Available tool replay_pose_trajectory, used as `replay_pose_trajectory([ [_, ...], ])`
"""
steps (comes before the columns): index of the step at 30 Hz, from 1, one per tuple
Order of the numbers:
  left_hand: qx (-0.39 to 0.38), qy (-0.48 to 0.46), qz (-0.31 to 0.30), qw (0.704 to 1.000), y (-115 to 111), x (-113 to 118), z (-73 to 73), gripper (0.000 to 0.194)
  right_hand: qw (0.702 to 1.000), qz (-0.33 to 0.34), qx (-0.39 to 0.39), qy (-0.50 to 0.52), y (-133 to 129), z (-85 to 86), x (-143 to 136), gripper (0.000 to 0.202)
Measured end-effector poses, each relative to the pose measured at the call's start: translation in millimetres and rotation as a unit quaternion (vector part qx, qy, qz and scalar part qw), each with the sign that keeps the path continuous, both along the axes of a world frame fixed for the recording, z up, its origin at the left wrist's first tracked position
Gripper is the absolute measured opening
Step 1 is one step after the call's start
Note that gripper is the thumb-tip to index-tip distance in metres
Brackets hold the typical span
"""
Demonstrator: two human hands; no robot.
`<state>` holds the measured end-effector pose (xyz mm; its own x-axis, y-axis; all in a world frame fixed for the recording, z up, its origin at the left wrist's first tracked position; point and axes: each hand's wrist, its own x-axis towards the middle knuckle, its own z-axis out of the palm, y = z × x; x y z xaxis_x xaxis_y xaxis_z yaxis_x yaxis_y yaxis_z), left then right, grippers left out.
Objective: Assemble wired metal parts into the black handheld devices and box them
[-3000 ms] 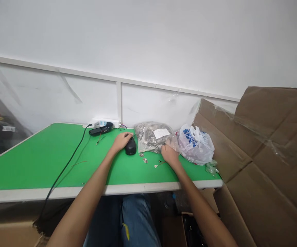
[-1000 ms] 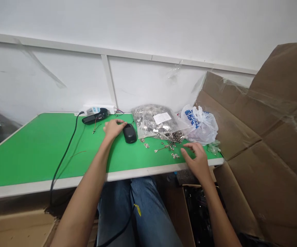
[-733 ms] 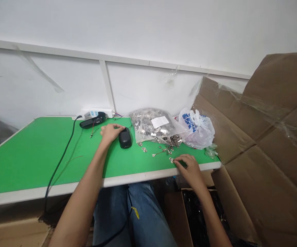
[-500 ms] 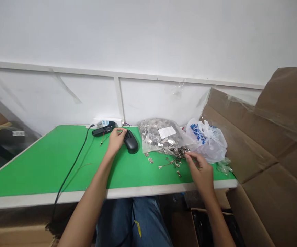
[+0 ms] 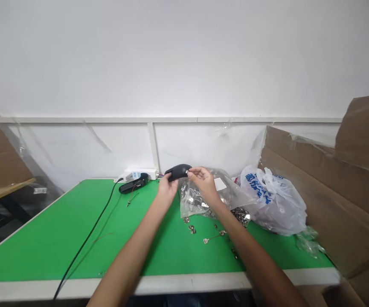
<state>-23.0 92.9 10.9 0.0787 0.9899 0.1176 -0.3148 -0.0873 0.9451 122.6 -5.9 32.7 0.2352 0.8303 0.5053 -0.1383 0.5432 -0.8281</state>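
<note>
A smooth black plastic housing, shaped like a computer mouse [image 5: 178,171], is held up above the back of the green table. My left hand [image 5: 167,186] grips its left end between thumb and fingers. At its right end, my right hand [image 5: 204,182] pinches a small shiny metal piece [image 5: 187,172] against or close beside the housing; whether it touches I cannot tell. Behind and below my right hand lies a clear bag of metal parts [image 5: 193,200]. Loose small metal parts [image 5: 192,229] are scattered on the green tabletop [image 5: 178,256] in front of the bag.
A black handheld device [image 5: 133,186] with thin wires lies by a white power strip [image 5: 146,174]. A black cable [image 5: 91,221] crosses the table's left side. To the right are a tied white plastic bag [image 5: 275,204] and a large open cardboard box [image 5: 312,192].
My left hand has lifted the black housing off the table and turned it. My right hand has left the metal parts by the bag and come to the housing. The view has tilted up.
</note>
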Motion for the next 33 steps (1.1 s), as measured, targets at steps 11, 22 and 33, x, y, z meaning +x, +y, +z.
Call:
replay_pose_trajectory([
  [11,-0.080,-0.012,-0.129,0.988,-68.2,12.4,0.4,0.038,0.999,-0.008,-0.023,0.039,-5.6,-17.8,18.1,0.042],
  [22,-0.100,0.098,-0.268,0.953,-45.8,-21.8,10.9,0.040,0.998,-0.036,-0.026,-0.036,-5.3,-17.1,22.7,0.037],
  [33,-0.035,-0.065,-0.192,0.979,-47.5,-9.2,5.0,0.033,0.996,-0.028,-0.085,-0.002,-0.6,-31.2,9.7,0.050],
])
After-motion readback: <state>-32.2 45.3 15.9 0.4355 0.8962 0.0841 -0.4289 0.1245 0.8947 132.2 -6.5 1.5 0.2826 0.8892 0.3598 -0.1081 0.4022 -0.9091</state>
